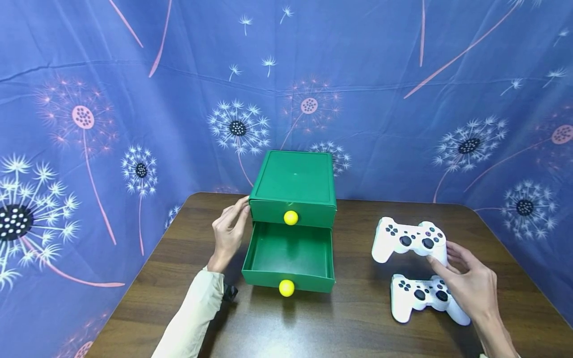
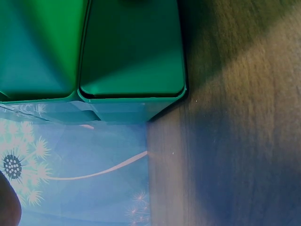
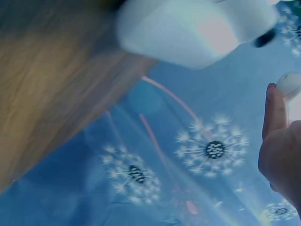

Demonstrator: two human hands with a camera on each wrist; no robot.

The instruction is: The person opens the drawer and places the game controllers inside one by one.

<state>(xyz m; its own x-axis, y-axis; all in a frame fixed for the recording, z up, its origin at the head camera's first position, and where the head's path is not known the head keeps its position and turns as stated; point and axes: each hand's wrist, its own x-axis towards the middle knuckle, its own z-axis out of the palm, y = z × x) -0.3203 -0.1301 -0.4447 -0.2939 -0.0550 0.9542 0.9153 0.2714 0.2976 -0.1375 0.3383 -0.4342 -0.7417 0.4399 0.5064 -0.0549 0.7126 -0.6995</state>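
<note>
A small green drawer cabinet (image 1: 293, 176) stands on the table with two drawers, each with a yellow round knob. The upper drawer (image 1: 268, 211) is closed; the lower drawer (image 1: 291, 253) is pulled out, and no contents show inside. My left hand (image 1: 230, 233) rests its fingertips against the cabinet's upper left side, fingers extended. At the right, my right hand (image 1: 474, 278) pinches the right grip of a white game controller (image 1: 409, 238), thumb in front, holding it raised. A second white game controller (image 1: 425, 296) lies below it on the table, partly covered by that hand.
The brown wooden table (image 1: 353, 318) carries everything. Behind and beside it hangs a blue cloth (image 1: 367, 124) with dandelion patterns, close to the cabinet's back. A dark strap-like object (image 1: 230, 292) sits at the left wrist.
</note>
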